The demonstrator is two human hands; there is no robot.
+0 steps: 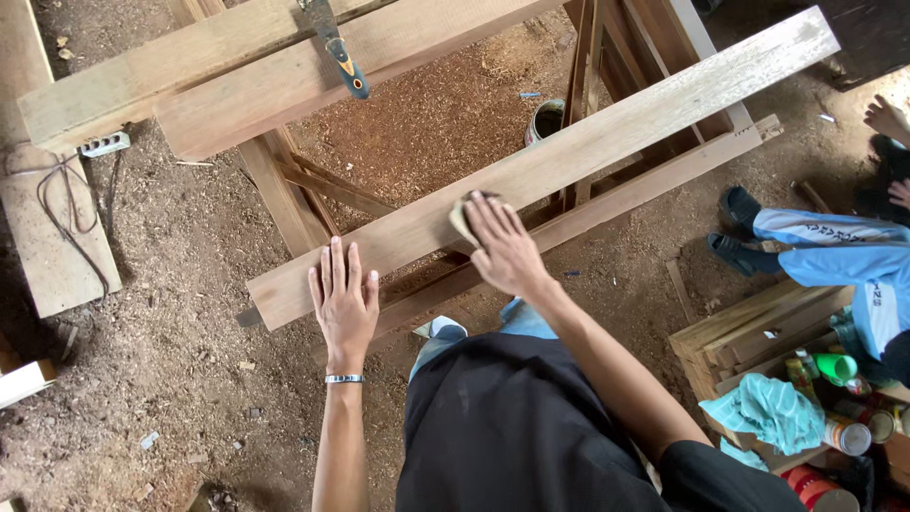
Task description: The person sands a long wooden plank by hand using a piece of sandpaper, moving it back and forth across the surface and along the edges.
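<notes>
The left hand (pixel 345 301) lies flat and fully open, fingers extended, palm down on the near end of the long wooden plank (pixel 607 142). It grips nothing. A metal bracelet (pixel 344 378) sits on its wrist.

The right hand (pixel 502 248) rests further along the plank, near its middle. Its fingers are spread and press a folded piece of sandpaper (pixel 462 216) flat against the plank's top face; the sandpaper shows only at the fingertips.

The plank runs diagonally, from beside the left hand up to the far right, and lies across a wooden frame (pixel 607 194) whose rails show just below the plank.

Beyond the plank, a small can (pixel 546 118) stands on the sawdust-covered floor (pixel 161 284). Further beyond the plank, two thick beams (pixel 237 71) lie side by side, with a hand saw (pixel 336 47) resting across them.

To the right of the plank, another person's blue-sleeved limb (pixel 834 251) extends over a wooden crate (pixel 758 332) holding a teal cloth (pixel 770 412) and several cans.
</notes>
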